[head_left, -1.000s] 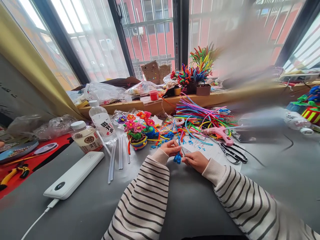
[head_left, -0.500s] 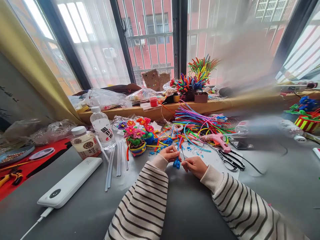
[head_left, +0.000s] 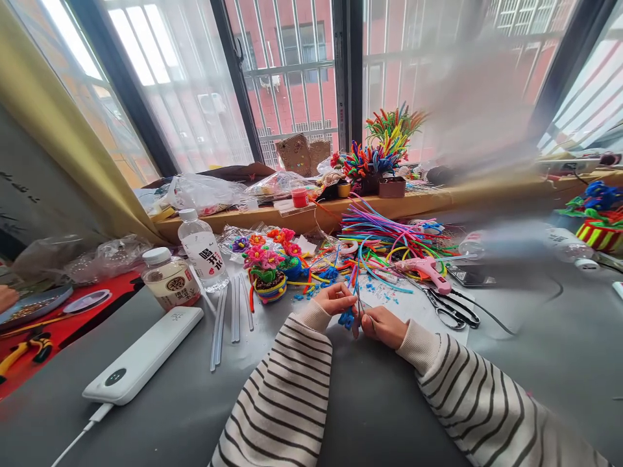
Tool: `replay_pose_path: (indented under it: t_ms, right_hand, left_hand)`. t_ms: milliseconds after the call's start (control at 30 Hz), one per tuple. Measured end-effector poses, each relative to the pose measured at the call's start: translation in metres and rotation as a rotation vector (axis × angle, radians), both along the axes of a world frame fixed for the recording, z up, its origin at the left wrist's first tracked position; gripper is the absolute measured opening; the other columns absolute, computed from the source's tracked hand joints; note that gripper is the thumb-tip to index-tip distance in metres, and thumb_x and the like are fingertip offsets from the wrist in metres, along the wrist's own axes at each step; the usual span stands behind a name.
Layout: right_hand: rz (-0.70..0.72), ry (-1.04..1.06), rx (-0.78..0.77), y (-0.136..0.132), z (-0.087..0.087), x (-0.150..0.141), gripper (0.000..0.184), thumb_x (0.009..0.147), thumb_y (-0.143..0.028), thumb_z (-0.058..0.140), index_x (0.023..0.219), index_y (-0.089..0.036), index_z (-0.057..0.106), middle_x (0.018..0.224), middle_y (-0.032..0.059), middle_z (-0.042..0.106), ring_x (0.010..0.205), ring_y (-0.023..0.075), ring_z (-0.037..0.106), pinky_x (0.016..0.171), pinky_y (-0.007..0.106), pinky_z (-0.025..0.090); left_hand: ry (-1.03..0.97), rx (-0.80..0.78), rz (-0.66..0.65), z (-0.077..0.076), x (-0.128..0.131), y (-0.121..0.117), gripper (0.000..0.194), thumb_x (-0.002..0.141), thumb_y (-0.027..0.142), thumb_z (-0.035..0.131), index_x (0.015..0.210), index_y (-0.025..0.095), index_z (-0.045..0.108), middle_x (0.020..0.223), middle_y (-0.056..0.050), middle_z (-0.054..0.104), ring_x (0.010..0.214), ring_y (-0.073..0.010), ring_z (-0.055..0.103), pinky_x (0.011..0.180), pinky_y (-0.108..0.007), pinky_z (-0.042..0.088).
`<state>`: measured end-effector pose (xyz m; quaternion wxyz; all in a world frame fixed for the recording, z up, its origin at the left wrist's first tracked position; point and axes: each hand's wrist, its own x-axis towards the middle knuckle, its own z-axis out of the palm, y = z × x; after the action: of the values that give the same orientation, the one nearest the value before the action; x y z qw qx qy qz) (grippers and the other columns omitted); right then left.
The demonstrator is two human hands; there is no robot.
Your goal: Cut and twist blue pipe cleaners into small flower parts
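My left hand is closed in a pinch on a small blue pipe-cleaner piece with curled loops, which hangs under its fingers. Close beside it, my right hand is closed round a thin dark pointed tool, its tip up near the left fingertips; its lower part is hidden in the grip. The two hands almost touch above the front of a white sheet scattered with blue fluff scraps. Beyond the hands lie blue fuzzy pieces. A potted pipe-cleaner flower stands left of them.
Right of the hands lie black scissors and a pink glue gun. Behind is a heap of coloured pipe cleaners. On the left are glue sticks, a bottle, a jar, a power bank and another person's hand.
My hands have shifted slightly right and closer together, and the blue piece has turned a little between them. Another person's hand has come into view at the left edge.
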<state>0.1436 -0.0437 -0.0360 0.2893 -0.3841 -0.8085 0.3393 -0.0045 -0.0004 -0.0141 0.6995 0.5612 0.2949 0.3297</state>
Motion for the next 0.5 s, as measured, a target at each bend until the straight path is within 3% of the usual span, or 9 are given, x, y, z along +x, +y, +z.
replay_pose_path:
  t_ms: [167, 367, 500]
  right_hand:
    - [-0.002, 0.043, -0.032, 0.0036, -0.0047, -0.0006, 0.070, 0.067, -0.066, 0.010, 0.059, -0.013, 0.055, 0.041, -0.0022, 0.034, 0.040, 0.0077, 0.033, 0.043, 0.022, 0.029]
    - [0.001, 0.032, -0.017, 0.0022, 0.0014, -0.0027, 0.070, 0.067, -0.066, 0.009, 0.051, -0.013, 0.053, 0.043, -0.0014, 0.036, 0.043, 0.0078, 0.034, 0.047, 0.023, 0.030]
    - [-0.010, 0.056, -0.039, 0.0038, 0.0004, -0.0043, 0.070, 0.067, -0.066, 0.009, 0.047, -0.013, 0.051, 0.041, -0.0012, 0.036, 0.042, 0.0075, 0.034, 0.047, 0.022, 0.030]
  left_hand:
    - [-0.023, -0.008, -0.031, 0.0001, 0.0004, -0.0011, 0.030, 0.051, 0.030, 0.065, 0.056, 0.013, 0.041, 0.048, 0.000, 0.056, 0.048, -0.0091, 0.053, 0.050, -0.022, 0.040]
    - [-0.014, -0.002, -0.044, 0.0027, 0.0013, -0.0032, 0.030, 0.051, 0.030, 0.066, 0.055, 0.013, 0.041, 0.048, 0.000, 0.056, 0.046, -0.0078, 0.052, 0.047, -0.020, 0.038]
    - [0.010, -0.011, -0.037, -0.0008, 0.0020, 0.0011, 0.030, 0.051, 0.031, 0.065, 0.056, 0.013, 0.041, 0.048, 0.001, 0.055, 0.042, -0.0051, 0.048, 0.041, -0.016, 0.031]
